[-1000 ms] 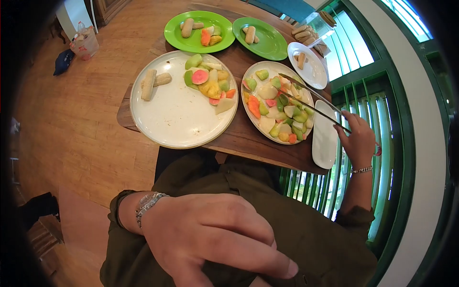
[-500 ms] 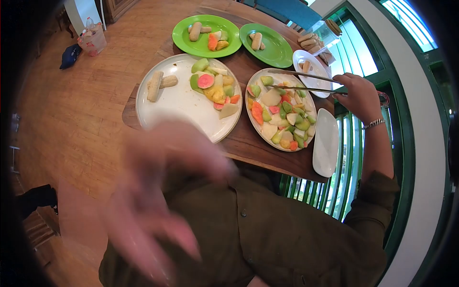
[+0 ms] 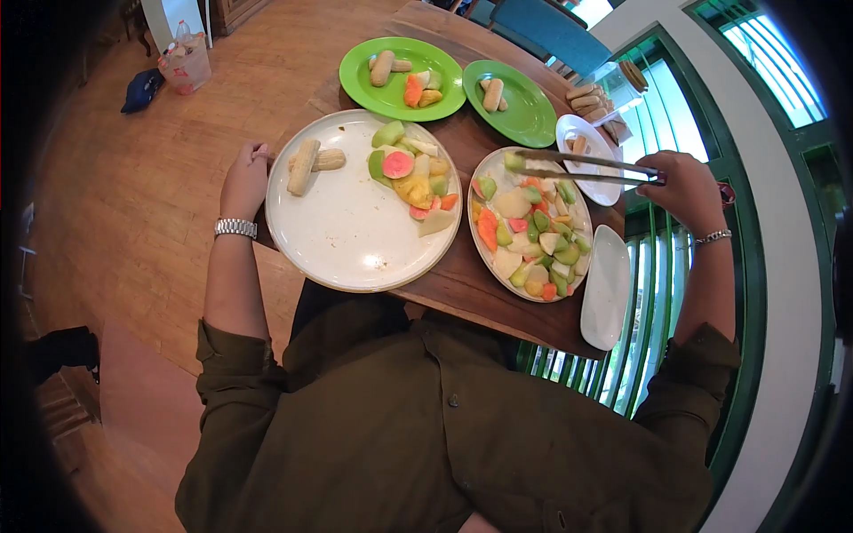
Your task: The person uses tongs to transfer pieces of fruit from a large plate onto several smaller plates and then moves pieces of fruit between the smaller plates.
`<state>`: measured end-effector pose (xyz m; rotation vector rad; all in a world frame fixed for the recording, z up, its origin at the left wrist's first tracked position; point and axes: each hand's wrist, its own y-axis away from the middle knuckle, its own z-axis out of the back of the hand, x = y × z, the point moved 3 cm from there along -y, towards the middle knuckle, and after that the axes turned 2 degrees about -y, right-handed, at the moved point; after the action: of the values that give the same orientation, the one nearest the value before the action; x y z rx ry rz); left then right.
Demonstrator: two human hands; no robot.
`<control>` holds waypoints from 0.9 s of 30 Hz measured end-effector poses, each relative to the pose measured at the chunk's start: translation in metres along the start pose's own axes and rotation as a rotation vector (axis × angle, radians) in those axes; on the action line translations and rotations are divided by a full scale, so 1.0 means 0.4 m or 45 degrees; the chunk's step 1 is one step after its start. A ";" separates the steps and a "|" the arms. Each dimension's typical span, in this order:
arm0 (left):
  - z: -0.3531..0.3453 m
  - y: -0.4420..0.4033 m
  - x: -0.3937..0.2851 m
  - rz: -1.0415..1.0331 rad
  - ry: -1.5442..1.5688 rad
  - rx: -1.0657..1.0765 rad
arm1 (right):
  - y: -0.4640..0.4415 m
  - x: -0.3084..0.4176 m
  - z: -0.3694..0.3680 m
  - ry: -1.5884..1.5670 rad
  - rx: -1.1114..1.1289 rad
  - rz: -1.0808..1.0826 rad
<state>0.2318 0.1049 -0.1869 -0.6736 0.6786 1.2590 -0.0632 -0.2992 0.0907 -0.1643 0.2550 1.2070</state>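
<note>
My right hand [image 3: 682,188] is closed round the handle end of metal tongs [image 3: 586,166]. The tongs reach left over a white plate of cut fruit [image 3: 474,233], their tips at a pale green piece [image 3: 514,161] near its far rim; whether they grip it I cannot tell. My left hand [image 3: 244,182], with a metal watch, is curled at the table's left edge, its fingers partly hidden. Beside it lies a large white plate [image 3: 355,253] with crossed ladyfinger biscuits [image 3: 306,166] on the left and fruit pieces [image 3: 411,189] on the right.
Two green plates [image 3: 355,93] [image 3: 533,124] with biscuits stand behind; the left one also holds fruit. At right are a small white plate [image 3: 607,193], a white oblong dish [image 3: 606,289] and a jar [image 3: 626,84] near more biscuits [image 3: 586,99]. A slatted window [image 3: 635,266] borders the table.
My left hand has swung from in front of my body to the table's left edge. The tongs' arms have drawn closer together at the fruit plate's far side.
</note>
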 end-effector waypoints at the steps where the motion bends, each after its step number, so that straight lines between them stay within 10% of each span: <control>1: -0.004 -0.006 0.008 0.007 0.069 0.047 | -0.004 0.007 0.018 -0.040 -0.027 -0.006; 10: -0.013 -0.010 0.009 0.022 0.129 0.060 | -0.210 0.220 0.077 0.501 -0.734 0.669; 27: 0.001 0.010 -0.021 0.048 0.052 0.042 | -0.347 0.461 0.126 1.068 -0.708 1.263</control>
<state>0.2265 0.1005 -0.1804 -0.6632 0.7469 1.2688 0.1333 -0.1685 0.0859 -1.1435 0.7840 2.1321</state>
